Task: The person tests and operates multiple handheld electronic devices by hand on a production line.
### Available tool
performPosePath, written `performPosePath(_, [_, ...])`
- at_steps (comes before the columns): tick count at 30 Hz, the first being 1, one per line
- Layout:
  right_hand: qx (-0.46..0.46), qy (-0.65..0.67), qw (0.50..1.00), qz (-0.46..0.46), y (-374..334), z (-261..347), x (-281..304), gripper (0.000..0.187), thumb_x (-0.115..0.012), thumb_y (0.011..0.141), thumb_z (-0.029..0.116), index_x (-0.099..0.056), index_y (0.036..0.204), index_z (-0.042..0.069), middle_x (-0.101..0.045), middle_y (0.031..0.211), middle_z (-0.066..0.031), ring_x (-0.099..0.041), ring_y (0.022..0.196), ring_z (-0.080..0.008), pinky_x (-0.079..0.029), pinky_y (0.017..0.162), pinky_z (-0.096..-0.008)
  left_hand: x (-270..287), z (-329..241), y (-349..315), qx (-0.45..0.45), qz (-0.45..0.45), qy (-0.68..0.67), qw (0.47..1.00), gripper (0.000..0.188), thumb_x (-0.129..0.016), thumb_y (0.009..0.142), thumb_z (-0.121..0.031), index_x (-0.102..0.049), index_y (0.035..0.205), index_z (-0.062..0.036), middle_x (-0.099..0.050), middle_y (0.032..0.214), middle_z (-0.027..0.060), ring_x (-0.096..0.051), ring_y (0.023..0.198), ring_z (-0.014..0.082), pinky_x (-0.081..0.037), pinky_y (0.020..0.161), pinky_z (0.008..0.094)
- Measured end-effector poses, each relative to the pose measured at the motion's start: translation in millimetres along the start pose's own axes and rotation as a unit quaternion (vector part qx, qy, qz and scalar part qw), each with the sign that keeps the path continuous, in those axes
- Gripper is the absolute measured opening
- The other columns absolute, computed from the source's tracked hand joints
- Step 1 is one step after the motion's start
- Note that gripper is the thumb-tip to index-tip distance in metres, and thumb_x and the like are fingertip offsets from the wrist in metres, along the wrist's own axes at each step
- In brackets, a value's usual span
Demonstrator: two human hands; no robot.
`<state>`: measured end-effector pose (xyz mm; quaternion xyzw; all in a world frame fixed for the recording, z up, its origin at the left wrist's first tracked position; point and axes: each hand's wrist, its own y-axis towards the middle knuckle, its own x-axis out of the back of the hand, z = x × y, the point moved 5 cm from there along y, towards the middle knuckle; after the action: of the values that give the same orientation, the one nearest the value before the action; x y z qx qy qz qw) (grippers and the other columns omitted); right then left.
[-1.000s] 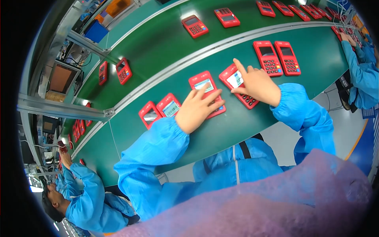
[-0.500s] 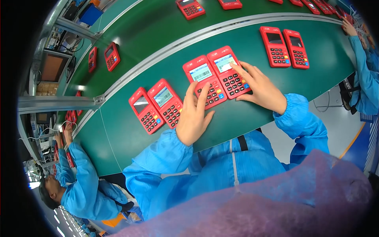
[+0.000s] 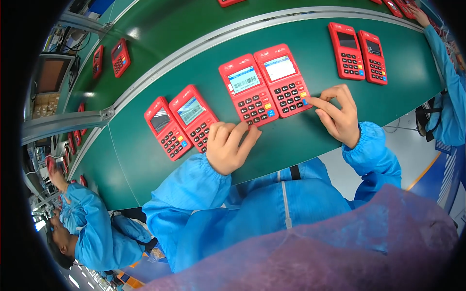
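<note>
Two red card payment terminals lie side by side in front of me on the green bench. The left terminal (image 3: 248,89) shows a barcode on its lit screen; the right terminal (image 3: 283,80) shows a mostly white screen with a blue bar. My left hand (image 3: 230,148) has its fingers bent and apart, with a fingertip at the bottom keys of the left terminal. My right hand (image 3: 339,114) reaches its index finger to the blue key at the right terminal's edge, thumb apart, other fingers curled. Neither hand grips anything.
Another pair of red terminals (image 3: 191,116) lies to the left, one partly behind my left hand. A further pair (image 3: 347,53) lies at the right. Beyond a metal rail (image 3: 194,53), more terminals (image 3: 120,58) sit on a green surface. Co-workers in blue (image 3: 99,233) are at both sides.
Both hands have drawn back toward me: the right from the screen to the right terminal's lower keys, the left to the left terminal's bottom edge. The view has shifted slightly.
</note>
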<state>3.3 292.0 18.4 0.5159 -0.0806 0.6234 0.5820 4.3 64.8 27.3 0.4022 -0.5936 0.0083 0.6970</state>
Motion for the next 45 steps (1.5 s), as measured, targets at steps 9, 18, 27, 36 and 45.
performPosePath(9, [0.025, 0.013, 0.999, 0.02, 0, 4, -7, 0.026, -0.067, 0.071, 0.006, -0.066, 0.096, 0.007, -0.052, 0.084, -0.0072, -0.05, 0.079, -0.0225, -0.043, 0.067, -0.034, -1, -1, -3, -0.01, -0.002, 0.022, 1.0, 0.021, -0.072, 0.066, -0.01, -0.066, 0.086, -0.0081, -0.055, 0.086, 0.0032, -0.048, 0.07, 0.0169, -0.042, 0.064, 0.0322])
performPosePath(18, [0.009, 0.008, 1.0, 0.018, -1, 0, -6, 0.023, -0.068, 0.069, 0.007, -0.066, 0.092, 0.006, -0.051, 0.085, -0.0074, -0.05, 0.08, -0.0231, -0.043, 0.069, -0.0359, -3, -1, -5, 0.002, 0.007, 0.021, 1.0, 0.026, -0.07, 0.063, -0.008, -0.067, 0.089, -0.0091, -0.055, 0.087, 0.003, -0.049, 0.072, 0.0164, -0.042, 0.066, 0.0322])
performPosePath(27, [0.012, 0.003, 0.999, 0.032, -3, -1, -6, 0.026, -0.068, 0.07, 0.009, -0.067, 0.097, 0.008, -0.051, 0.087, -0.0079, -0.049, 0.082, -0.0228, -0.042, 0.07, -0.0355, -7, -3, 3, -0.003, 0.084, 0.068, 0.994, 0.04, -0.063, 0.068, -0.009, -0.066, 0.107, -0.0141, -0.05, 0.093, 0.0021, -0.045, 0.078, 0.0151, -0.041, 0.073, 0.0317])
performPosePath(36, [0.046, -0.049, 0.996, 0.051, -2, 3, -12, 0.029, -0.069, 0.072, 0.012, -0.066, 0.102, 0.012, -0.05, 0.089, -0.0051, -0.048, 0.084, -0.0212, -0.042, 0.071, -0.035, -12, 2, 1, 0.012, 0.113, 0.041, 0.993, 0.041, -0.064, 0.069, -0.012, -0.064, 0.11, -0.0141, -0.05, 0.099, 0.0023, -0.045, 0.082, 0.0169, -0.039, 0.076, 0.0349])
performPosePath(45, [0.059, -0.055, 0.996, 0.045, 31, 4, -23, 0.033, -0.067, 0.075, 0.018, -0.064, 0.107, 0.016, -0.049, 0.09, -0.0055, -0.045, 0.087, -0.0237, -0.039, 0.075, -0.0369, -3, 15, -4, 0.104, 0.083, 0.147, 0.98, 0.062, -0.069, 0.067, -0.048, -0.059, 0.118, -0.0137, -0.047, 0.111, 0.0055, -0.044, 0.089, 0.02, -0.037, 0.081, 0.0363])
